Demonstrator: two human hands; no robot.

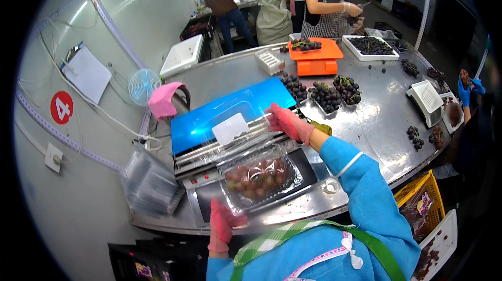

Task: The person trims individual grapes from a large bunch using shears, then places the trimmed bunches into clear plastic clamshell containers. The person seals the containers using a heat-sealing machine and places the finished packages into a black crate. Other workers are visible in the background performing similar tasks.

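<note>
A clear plastic tray of reddish grapes (257, 177) sits on the dark plate of a film-wrapping machine (196, 197), with clear film over and behind it. My left hand (223, 224), in a pink glove, is beside the tray's near left corner, slightly blurred. Its fingers look spread, and I see nothing held. My right hand (291, 124), also pink-gloved, reaches to the machine's far right, by the film and metal bars. Its fingers are stretched out and look open. A blue panel (232, 108) covers the machine's back, and a white label sheet (230, 129) lies at its front edge.
Dark grape bunches (334, 92) lie beyond my right hand, near an orange scale (315, 57). A white scale (426, 103) stands at right. Stacked clear trays (151, 179) lean at left, by a small fan (144, 87). Co-workers stand across the table and at right.
</note>
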